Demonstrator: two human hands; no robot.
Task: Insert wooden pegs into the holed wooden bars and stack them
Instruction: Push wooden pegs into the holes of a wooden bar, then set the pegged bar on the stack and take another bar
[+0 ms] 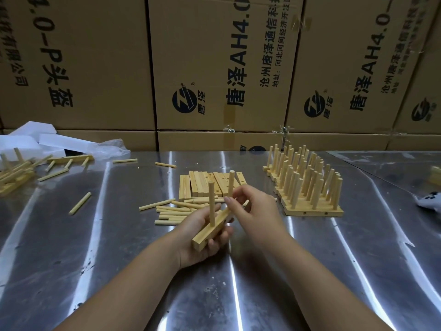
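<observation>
My left hand (202, 237) grips a holed wooden bar (211, 229) from below, held tilted above the metal table. One peg (211, 203) stands upright in the bar's near hole. My right hand (253, 211) pinches a second peg (230, 185) that stands at the bar's far end. Loose pegs (171, 210) lie in a pile just behind my hands, with bare holed bars (205, 182) lined up behind them. A row of finished bars with upright pegs (307, 187) stands at the right.
Cardboard boxes (214, 68) wall off the back of the metal table (119, 235). Stray pegs (80, 203) and pegged bars (14, 173) lie at the left beside white foam (47, 139). A grey object (432, 201) sits at the right edge.
</observation>
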